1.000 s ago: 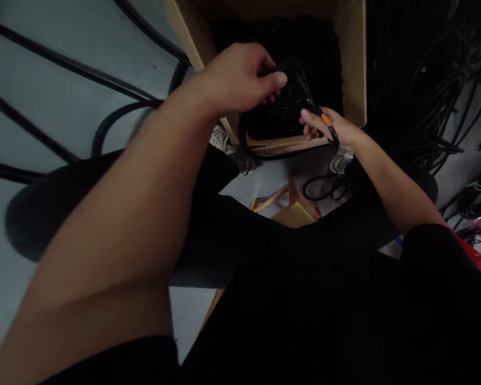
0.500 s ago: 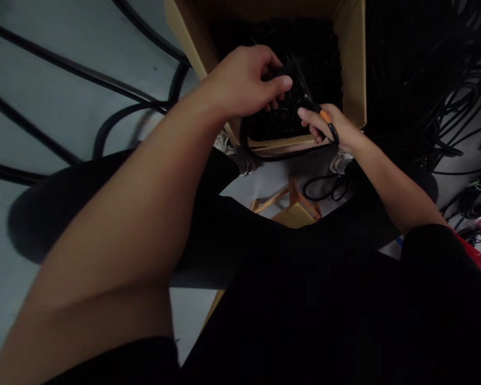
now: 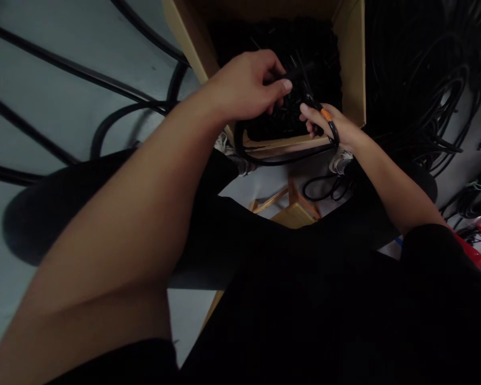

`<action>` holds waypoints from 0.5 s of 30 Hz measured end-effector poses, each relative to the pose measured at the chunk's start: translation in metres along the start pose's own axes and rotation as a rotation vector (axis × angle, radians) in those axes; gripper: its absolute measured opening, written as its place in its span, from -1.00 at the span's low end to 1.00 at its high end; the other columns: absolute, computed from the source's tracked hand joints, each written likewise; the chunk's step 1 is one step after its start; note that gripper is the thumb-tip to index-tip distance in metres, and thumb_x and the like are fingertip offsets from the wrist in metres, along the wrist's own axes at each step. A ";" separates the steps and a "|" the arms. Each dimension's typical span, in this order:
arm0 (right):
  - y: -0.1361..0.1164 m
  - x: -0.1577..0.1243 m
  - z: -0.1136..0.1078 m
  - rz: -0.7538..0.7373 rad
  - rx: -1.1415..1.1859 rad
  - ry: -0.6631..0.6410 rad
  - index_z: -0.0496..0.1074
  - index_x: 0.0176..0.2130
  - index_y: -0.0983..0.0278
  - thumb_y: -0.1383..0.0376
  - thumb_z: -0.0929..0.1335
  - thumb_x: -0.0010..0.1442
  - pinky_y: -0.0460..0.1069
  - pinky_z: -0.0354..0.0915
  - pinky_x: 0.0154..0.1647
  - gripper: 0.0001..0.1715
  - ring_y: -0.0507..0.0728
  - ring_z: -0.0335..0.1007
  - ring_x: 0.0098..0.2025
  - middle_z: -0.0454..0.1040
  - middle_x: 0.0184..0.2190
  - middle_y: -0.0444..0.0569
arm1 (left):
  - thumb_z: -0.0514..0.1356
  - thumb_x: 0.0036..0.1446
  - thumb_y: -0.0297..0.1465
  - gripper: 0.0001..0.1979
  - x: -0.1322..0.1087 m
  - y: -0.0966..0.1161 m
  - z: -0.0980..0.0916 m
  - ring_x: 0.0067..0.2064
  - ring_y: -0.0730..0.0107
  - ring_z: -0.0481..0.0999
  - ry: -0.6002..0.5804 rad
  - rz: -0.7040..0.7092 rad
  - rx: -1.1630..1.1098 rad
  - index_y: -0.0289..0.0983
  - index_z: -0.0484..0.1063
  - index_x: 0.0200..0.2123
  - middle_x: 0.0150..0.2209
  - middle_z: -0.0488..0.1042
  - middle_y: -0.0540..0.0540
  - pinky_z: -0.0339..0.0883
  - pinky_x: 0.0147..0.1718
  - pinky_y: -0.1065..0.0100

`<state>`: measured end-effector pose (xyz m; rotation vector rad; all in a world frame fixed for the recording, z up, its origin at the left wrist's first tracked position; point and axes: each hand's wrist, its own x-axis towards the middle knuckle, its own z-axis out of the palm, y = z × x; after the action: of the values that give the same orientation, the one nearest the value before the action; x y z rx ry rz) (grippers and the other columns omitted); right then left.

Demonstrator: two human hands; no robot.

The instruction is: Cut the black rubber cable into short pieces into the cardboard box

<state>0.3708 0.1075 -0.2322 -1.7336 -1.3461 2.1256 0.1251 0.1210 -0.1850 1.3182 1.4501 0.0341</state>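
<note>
Above an open cardboard box, my left hand is closed on a black hose, pinched between thumb and fingers. The hose end lies at the scissor blades; the dark background hides whether they touch it. My right hand is wrapped round scissors with dark handles and an orange band, blades pointing up and left. Below the hands, many short black pieces fill the box. A length of black hose curves beneath the left hand along the box's near edge.
Thick black hoses run across the grey floor on the left. A large tangle of black cables lies right of the box. Between my legs a small wooden stool shows. Red items lie at the far right.
My left hand has dipped slightly, and the hose end now reaches further right across the scissor blades. The right hand has hardly moved.
</note>
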 end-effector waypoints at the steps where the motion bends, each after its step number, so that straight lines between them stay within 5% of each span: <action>1: -0.001 0.000 0.000 0.006 -0.002 0.005 0.46 -0.15 0.15 -0.24 0.64 0.68 -0.04 0.49 -0.12 -0.34 0.07 0.50 -0.25 0.51 -0.34 -0.18 | 0.18 0.78 -0.36 -0.59 0.000 -0.001 0.000 -0.18 0.43 0.61 -0.006 0.004 0.001 -0.29 0.57 0.52 0.20 0.85 -0.17 0.49 -0.04 0.33; 8: -0.010 -0.007 -0.003 0.064 -0.067 -0.053 0.56 -0.09 0.15 -0.19 0.69 0.59 0.06 0.62 -0.02 -0.42 0.22 0.68 -0.11 0.62 -0.27 -0.07 | 0.20 0.74 -0.19 -0.56 0.000 -0.008 0.002 0.10 0.23 0.78 0.016 0.023 0.052 -0.12 0.60 0.50 0.33 0.85 -0.12 0.65 0.22 0.26; 12: -0.009 -0.010 -0.005 0.053 -0.125 -0.095 0.57 -0.18 0.11 -0.35 0.70 0.49 0.17 0.71 0.08 -0.31 0.30 0.70 -0.05 0.66 -0.23 0.00 | 0.18 0.68 -0.06 -0.47 0.001 -0.012 0.004 0.57 -0.03 0.65 0.012 0.091 0.135 -0.09 0.60 0.51 0.59 0.70 -0.18 0.46 0.65 0.10; 15: -0.005 -0.008 -0.006 0.003 -0.117 -0.122 0.56 -0.23 0.09 -0.46 0.62 0.53 0.18 0.71 0.08 -0.24 0.29 0.66 -0.07 0.66 -0.25 0.01 | 0.16 0.68 -0.06 -0.46 0.002 -0.013 0.005 0.60 -0.08 0.64 0.006 0.109 0.170 -0.07 0.59 0.53 0.60 0.69 -0.19 0.44 0.68 0.03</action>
<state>0.3762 0.1091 -0.2230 -1.6708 -1.5282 2.2299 0.1201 0.1143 -0.1967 1.5357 1.4091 -0.0138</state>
